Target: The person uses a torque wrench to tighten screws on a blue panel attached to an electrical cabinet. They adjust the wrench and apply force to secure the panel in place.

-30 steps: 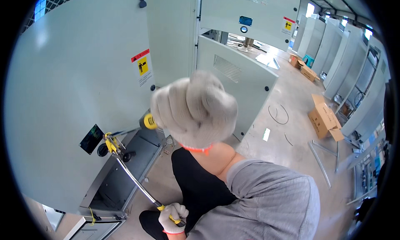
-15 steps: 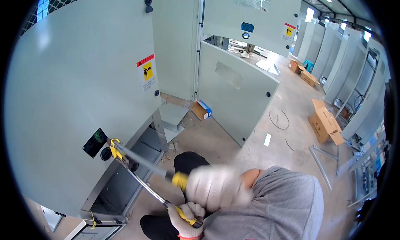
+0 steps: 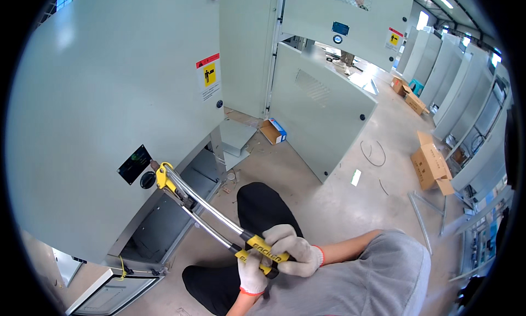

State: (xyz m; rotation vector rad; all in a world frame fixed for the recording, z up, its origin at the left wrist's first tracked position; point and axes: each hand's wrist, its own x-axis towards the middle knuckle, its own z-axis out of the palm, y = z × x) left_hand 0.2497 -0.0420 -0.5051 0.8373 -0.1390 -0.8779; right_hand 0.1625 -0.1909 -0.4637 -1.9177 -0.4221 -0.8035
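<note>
Riveter [image 3: 219,213] slants up-left from left hand [image 3: 253,276] and right hand [image 3: 298,254], each clasping a handle [image 3: 259,244] (held close together), toward a plate [image 3: 133,164].

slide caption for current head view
Gloved left hand and right hand grip a long-handled tool, its yellow head near a dark plate on a cabinet.

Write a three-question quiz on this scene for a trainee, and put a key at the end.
1. Multiple choice: The tip of the yellow-headed tool with long silver metal handles is at the edge of:
A) a black rectangular plate
B) an open brown cardboard box
C) a red, yellow and white label

2. True or false: The tool's grips are held wide apart.

3. Fill in: The small blue-and-brown cardboard box sits on the ____.

Key: 1. A; 2. False, the white-gloved left hand and white-gloved right hand hold them close together; 3. floor.
</note>
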